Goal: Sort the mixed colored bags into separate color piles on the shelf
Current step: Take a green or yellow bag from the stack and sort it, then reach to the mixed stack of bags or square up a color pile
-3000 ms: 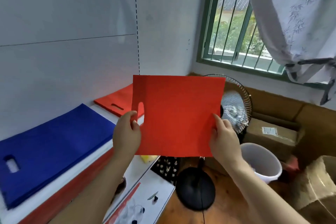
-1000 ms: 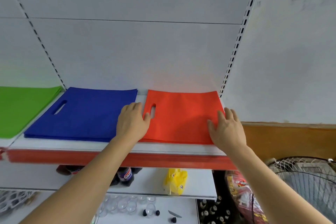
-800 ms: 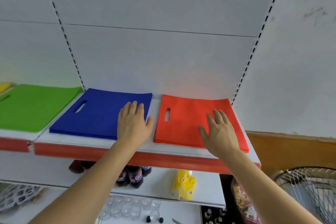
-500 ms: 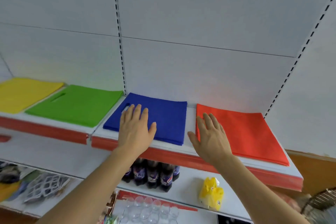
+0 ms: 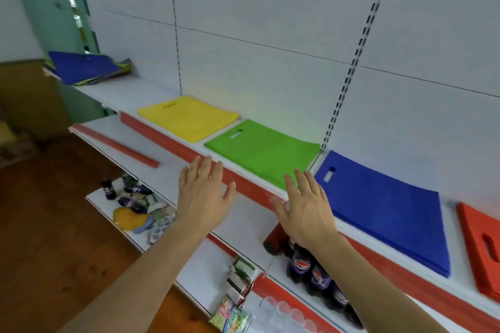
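Both hands hang in the air in the lower middle of the frame, in front of the red edge strip [image 5: 167, 140] of the shelf [image 5: 127, 94]. The left hand [image 5: 204, 197] is spread flat, palm down, with its fingers [image 5: 206, 167] straight and apart, holding nothing. The right hand [image 5: 305, 211] is likewise flat and splayed, its fingers [image 5: 301, 180] straight and its grasp empty; the fingertips overlap the near corner of the green bag pile [image 5: 262, 151] in the view, though I cannot tell whether they touch it.

Along the shelf, four flat piles lie in a row running from the middle of the frame to the right edge. The yellow bag pile [image 5: 189, 117] sits furthest left, the green one just beside it, then the blue bag pile [image 5: 387, 211] past a slotted upright [image 5: 349, 70], and the red bag pile [image 5: 484, 249] cut off by the right edge of the frame. Each pile shows a die-cut handle slot. Well apart, in the upper left of the frame, a mixed stack of bags [image 5: 86, 67] rests at the far end of the shelf, with a blue one on top and other colours showing at its edges.

On the lower shelves, dark soda bottles [image 5: 311, 267] stand under the right forearm, clear cups [image 5: 281, 311] lie at the bottom edge, and small packets [image 5: 238, 276] sit beside them.
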`<state>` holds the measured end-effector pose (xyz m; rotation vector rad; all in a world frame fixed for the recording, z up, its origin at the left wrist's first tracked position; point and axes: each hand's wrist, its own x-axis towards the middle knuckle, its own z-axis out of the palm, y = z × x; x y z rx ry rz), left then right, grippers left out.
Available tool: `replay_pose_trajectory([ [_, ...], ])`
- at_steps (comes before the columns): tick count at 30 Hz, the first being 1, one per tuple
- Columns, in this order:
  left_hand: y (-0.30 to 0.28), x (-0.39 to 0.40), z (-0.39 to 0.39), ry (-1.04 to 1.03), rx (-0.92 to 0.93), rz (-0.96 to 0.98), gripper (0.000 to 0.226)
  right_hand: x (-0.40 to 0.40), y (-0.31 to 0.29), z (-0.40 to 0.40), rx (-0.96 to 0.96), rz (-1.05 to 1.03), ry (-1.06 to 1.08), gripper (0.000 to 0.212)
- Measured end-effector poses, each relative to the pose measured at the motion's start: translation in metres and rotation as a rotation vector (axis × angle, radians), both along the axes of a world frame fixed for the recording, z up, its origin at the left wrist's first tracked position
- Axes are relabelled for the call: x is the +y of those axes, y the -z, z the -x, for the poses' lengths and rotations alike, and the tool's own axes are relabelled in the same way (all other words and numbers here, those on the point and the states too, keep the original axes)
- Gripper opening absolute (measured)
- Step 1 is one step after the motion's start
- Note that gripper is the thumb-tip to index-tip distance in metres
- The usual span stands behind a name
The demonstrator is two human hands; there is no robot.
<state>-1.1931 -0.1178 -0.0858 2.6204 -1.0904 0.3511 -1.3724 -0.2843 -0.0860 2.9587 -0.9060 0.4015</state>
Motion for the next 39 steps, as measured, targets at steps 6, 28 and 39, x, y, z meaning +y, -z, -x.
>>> replay_pose_trajectory([
  [6,0.009,0.058,-0.104,-0.173,-0.011,-0.031,0.071,0.031,0.013,-0.143,-0.040,-0.034,-0.155,0.078],
  [28,0.007,0.250,-0.458,-0.592,-0.037,0.053,0.068,0.182,0.008,-0.591,0.032,0.009,-0.532,0.080],
  [39,0.000,0.298,-0.634,-0.505,-0.047,0.067,0.065,0.225,0.007,-0.747,0.012,-0.022,-0.412,0.086],
])
